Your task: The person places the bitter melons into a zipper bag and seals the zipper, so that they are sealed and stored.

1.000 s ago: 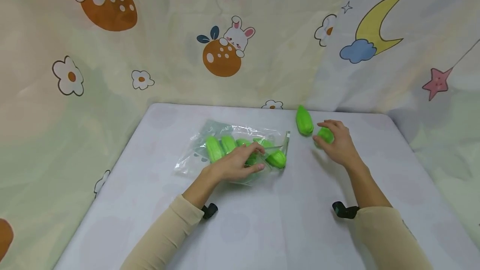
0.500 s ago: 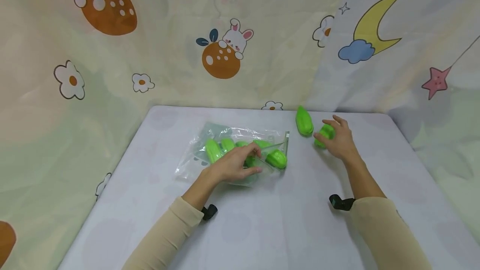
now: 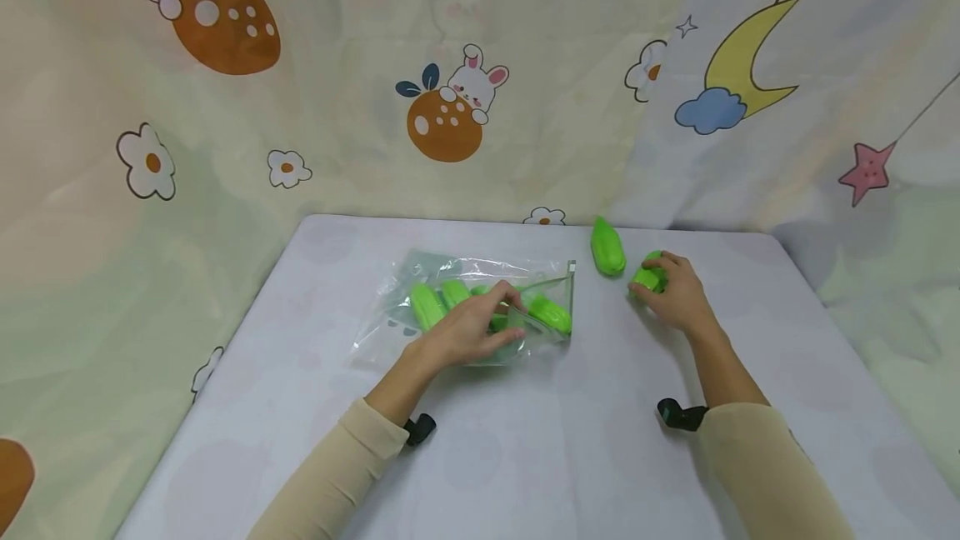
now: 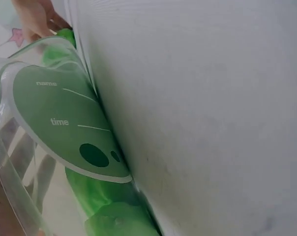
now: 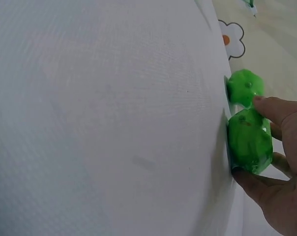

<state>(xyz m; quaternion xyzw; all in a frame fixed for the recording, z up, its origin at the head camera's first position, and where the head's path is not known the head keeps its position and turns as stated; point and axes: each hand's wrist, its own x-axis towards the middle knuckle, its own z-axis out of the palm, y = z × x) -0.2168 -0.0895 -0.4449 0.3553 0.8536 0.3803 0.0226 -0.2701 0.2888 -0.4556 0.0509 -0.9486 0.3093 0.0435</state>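
Note:
A clear zip bag (image 3: 390,332) with a green printed label (image 4: 55,113) lies on the table, and several green ribbed, fruit-like pieces (image 3: 427,307) show through its plastic. My left hand (image 3: 468,332) holds the bag near its mouth, fingers curled over it and thumb lower down. The bag's right end gapes around one piece (image 3: 550,313). To the right, my right hand (image 3: 678,298) grips another green ribbed piece (image 5: 249,142) between thumb and fingers, close over the table. Just beyond it lies a similar piece (image 3: 607,248) with a pointed tip.
The white table (image 3: 525,457) ends at the back against a hanging cloth (image 3: 337,65) printed with rabbits, flowers and a moon. Black wrist cameras (image 3: 678,415) sit below both hands.
The right hand's fingers have closed around the green ribbed piece, which has turned a little. The left hand stays at the bag, whose mouth has shifted slightly.

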